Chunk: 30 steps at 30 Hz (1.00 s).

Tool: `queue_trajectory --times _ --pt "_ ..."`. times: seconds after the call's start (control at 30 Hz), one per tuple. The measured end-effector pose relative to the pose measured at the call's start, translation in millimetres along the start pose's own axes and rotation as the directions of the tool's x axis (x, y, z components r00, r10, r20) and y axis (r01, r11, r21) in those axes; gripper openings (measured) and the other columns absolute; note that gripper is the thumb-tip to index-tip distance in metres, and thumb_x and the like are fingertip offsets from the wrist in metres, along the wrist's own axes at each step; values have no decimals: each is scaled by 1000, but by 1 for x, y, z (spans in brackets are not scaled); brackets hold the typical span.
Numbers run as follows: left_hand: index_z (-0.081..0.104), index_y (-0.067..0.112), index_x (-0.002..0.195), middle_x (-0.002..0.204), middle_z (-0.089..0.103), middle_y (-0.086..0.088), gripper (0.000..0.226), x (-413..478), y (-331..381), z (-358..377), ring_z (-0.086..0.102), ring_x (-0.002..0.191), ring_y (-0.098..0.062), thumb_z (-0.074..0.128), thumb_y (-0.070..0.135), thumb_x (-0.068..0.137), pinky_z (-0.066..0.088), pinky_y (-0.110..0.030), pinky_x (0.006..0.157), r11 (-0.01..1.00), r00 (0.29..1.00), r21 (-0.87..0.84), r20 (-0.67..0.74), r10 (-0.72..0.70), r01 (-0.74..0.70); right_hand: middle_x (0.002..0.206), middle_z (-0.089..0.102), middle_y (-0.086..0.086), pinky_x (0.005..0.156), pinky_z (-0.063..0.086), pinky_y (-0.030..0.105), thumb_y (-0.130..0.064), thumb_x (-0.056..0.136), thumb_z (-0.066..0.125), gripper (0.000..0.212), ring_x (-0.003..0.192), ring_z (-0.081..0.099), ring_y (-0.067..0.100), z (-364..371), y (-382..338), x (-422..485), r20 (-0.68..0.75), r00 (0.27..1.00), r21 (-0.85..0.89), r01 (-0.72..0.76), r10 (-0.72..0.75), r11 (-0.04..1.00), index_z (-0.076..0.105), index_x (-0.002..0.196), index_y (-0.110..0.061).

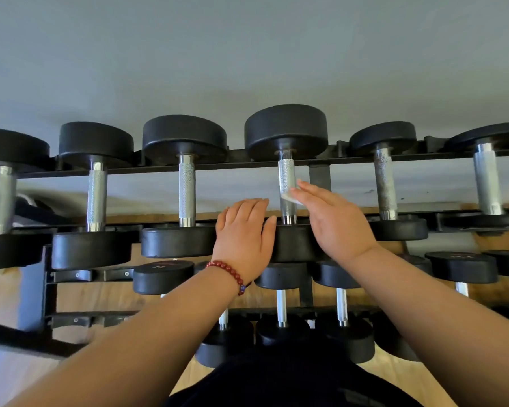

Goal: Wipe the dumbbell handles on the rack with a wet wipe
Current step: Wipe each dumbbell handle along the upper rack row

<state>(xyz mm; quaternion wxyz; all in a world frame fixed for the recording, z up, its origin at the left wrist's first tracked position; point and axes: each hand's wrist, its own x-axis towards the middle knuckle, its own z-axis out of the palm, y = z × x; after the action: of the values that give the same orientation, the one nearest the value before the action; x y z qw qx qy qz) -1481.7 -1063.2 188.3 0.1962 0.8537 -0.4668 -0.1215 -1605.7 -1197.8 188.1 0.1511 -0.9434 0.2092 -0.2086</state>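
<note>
Two hands at the fourth dumbbell (285, 130), top row of the black metal rack (247, 165).
Our right hand (332, 221), fingers straight, presses the small white wet wipe (289, 197) against the silver knurled steel handle (286, 176); our left hand (244, 233) curls its fingers over the near black round head (294, 243).

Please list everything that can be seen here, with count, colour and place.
top dumbbells: six, black heads, steel handles, upper rack tier
lower dumbbells: several, black, partly hidden, lower tier
rack: one, black, in front of wall
wipe: one, white, on fourth handle from left
wall: grey, behind
floor: wooden, below
bracelet: one, red beads, left wrist
left hand: grips fourth dumbbell's near head
right hand: flat, presses wipe on handle
</note>
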Motion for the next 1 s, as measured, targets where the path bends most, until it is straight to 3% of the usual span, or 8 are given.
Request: queue_trajectory --times 0.13,0.23,0.33,0.5,0.6,0.7,0.87,1.0 --pt "39 21 146 146 41 4 47 4 15 7 28 138 -15 31 38 102 15 -35 116 989 992 -90 -37 -120 116 135 57 17 103 36 48 16 80 61 55 125 54 36 1 24 12 87 993 33 73 -76 997 59 131 -6" --pt "41 21 144 145 43 3 45 5 27 13 30 137 -15 33 36 102 20 -36 115 950 969 -220 -55 -240 223 129 60 22 95 46 59 19 70 67 58 117 59 39 7 41 24 93 972 13 214 -214 977 62 125 0" --pt "42 21 143 146 43 2 44 11 39 17 29 138 -16 33 35 103 22 -34 114 897 946 -333 -43 -323 291 127 61 22 86 53 58 18 70 67 55 111 63 39 13 53 39 31 948 -22 318 -317 948 63 122 1" --pt "42 23 143 148 41 2 44 16 45 20 26 140 -14 34 37 102 23 -34 114 827 917 -446 -32 -397 342 125 63 20 78 57 47 -3 82 40 45 107 66 33 16 58 65 -3 899 -130 435 -439 891 66 118 0" --pt "42 22 144 148 41 2 44 16 46 21 26 140 -14 34 35 103 21 -28 112 831 913 -431 -38 -406 351 122 65 19 76 57 47 8 77 54 41 106 67 33 26 59 69 19 878 -141 475 -478 868 68 115 0" --pt "41 21 144 148 40 2 44 16 45 20 25 141 -13 36 33 103 17 -22 107 843 922 -417 -29 -385 339 120 66 19 77 55 50 19 52 80 66 108 65 35 27 61 59 80 867 -94 497 -491 863 68 114 0" --pt "39 21 145 150 37 3 43 14 37 18 24 141 -11 37 31 103 15 -19 107 849 937 -418 13 -349 322 119 67 18 79 55 45 16 52 82 65 107 66 32 18 66 59 136 824 -80 563 -551 823 68 114 0" --pt "40 21 145 148 38 4 42 12 34 21 27 140 -11 36 30 103 17 -19 108 823 924 -453 6 -382 343 117 66 22 75 56 49 22 52 77 63 106 65 37 21 61 77 87 868 -102 496 -489 862 67 112 5"
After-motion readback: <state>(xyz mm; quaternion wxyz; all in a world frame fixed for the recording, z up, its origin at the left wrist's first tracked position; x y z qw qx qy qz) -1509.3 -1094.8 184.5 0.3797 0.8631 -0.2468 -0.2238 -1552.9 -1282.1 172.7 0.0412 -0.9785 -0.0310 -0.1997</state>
